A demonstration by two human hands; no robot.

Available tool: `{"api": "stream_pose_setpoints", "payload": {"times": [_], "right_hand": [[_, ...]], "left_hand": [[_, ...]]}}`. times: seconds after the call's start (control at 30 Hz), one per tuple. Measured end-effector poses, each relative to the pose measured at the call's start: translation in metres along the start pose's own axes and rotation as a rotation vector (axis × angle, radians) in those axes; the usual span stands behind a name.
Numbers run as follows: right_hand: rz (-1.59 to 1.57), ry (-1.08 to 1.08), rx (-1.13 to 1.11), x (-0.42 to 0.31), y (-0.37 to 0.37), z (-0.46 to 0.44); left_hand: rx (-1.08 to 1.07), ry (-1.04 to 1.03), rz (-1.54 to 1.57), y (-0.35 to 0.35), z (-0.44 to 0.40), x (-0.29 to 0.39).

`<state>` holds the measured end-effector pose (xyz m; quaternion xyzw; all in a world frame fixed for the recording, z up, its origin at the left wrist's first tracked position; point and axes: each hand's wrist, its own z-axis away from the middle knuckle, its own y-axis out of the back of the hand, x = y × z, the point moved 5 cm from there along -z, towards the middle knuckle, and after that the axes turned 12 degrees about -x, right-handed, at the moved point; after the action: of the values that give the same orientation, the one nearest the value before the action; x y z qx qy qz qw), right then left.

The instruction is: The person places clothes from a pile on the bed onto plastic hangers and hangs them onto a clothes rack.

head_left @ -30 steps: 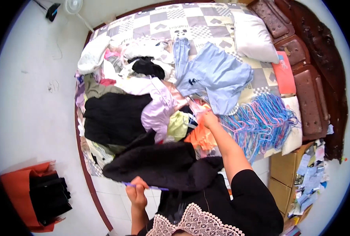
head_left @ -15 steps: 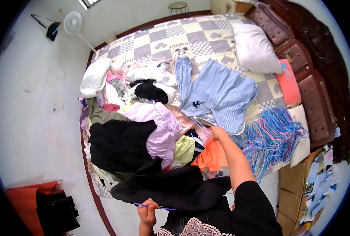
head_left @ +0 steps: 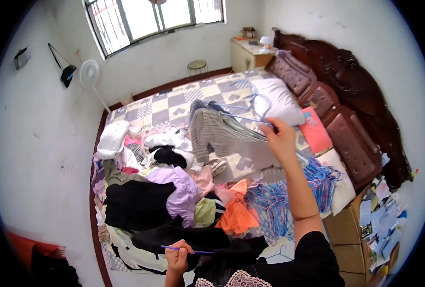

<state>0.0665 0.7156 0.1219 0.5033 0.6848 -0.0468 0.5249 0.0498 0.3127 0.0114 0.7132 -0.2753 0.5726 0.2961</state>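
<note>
My right hand (head_left: 278, 134) is raised over the bed, closed on a blue hanger (head_left: 250, 115) from which a grey striped garment (head_left: 222, 134) hangs, partly smeared by motion. At the bottom, my left hand (head_left: 178, 253) is closed around a purple hanger (head_left: 200, 251). A dark furry garment (head_left: 184, 237) lies just above and beside that hand. Several garments are heaped to the left, among them a black one (head_left: 136, 205), a lilac one (head_left: 181, 189) and an orange one (head_left: 236, 215). Many blue and pink hangers (head_left: 313, 182) lie below and to the right of my right hand.
The bed (head_left: 169, 100) has a checked sheet and a white pillow (head_left: 277, 100). A coral-coloured item (head_left: 315, 131) lies by the headboard (head_left: 351, 71). A fan (head_left: 89, 72) stands at the left wall, a stool (head_left: 197, 66) beyond the bed, and cardboard boxes (head_left: 348, 239) at the lower right.
My right hand has risen up and away with the hanger and a striped garment. The light blue garment no longer lies spread on the bed. The view has tilted up, showing the window.
</note>
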Motion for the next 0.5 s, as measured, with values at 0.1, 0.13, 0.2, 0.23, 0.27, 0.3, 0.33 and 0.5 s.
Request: {"api": "stream_pose_setpoints", "payload": {"times": [0.1, 0.13, 0.2, 0.23, 0.27, 0.3, 0.33, 0.5], "right_hand": [[-0.164, 0.062, 0.145, -0.041, 0.06, 0.032], [-0.146, 0.065, 0.167, -0.053, 0.073, 0.044], [-0.264, -0.022, 0.063, -0.064, 0.092, 0.071], [-0.303, -0.075, 0.039, -0.06, 0.1, 0.086], [-0.28, -0.089, 0.079, -0.069, 0.109, 0.108], [-0.325, -0.139, 0.083, -0.079, 0.113, 0.128], [-0.372, -0.189, 0.086, -0.089, 0.115, 0.15], [-0.375, -0.343, 0.195, -0.129, 0.115, 0.278]], "left_hand": [[-0.095, -0.115, 0.016, -0.018, -0.001, 0.027], [-0.157, -0.156, 0.002, -0.023, 0.0, 0.036], [-0.242, -0.224, 0.015, -0.033, 0.004, 0.046], [-0.311, -0.28, 0.026, -0.038, 0.006, 0.054], [-0.381, -0.337, 0.039, -0.042, 0.009, 0.062], [-0.44, -0.374, 0.045, -0.044, 0.011, 0.07], [-0.481, -0.378, 0.065, -0.046, 0.014, 0.075], [-0.703, -0.468, 0.235, -0.055, 0.046, 0.094]]}}
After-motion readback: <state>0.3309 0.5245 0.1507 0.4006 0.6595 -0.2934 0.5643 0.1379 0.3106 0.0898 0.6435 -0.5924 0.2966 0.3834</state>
